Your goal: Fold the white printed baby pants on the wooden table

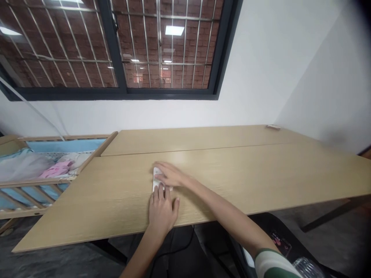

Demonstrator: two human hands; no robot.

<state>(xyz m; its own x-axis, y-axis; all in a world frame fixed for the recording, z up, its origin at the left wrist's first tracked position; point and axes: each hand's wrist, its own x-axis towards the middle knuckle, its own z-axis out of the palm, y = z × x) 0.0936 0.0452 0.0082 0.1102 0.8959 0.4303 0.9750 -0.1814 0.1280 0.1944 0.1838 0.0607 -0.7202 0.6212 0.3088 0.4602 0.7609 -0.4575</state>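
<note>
A white, flat, rectangular piece [155, 185] lies lengthwise on the wooden tabletop, its exact kind unclear. My left hand [162, 210] is palm down at its near end, with the fingertips on the piece and the thumb spread to the right. From the right, my right hand [171, 174] reaches across the far end. Its fingers stretch past the upper edge, while the thumb points over the white surface, apart from the fingers. Both hands hide part of the piece, including most of its right side.
The table [246, 173] has a seam along its length. At its back right lies a small flat item [273, 127]. A wooden crib [84, 164] with pink cloth [58, 169] stands left. Below the front edge are a dark chair and a cable [185, 247].
</note>
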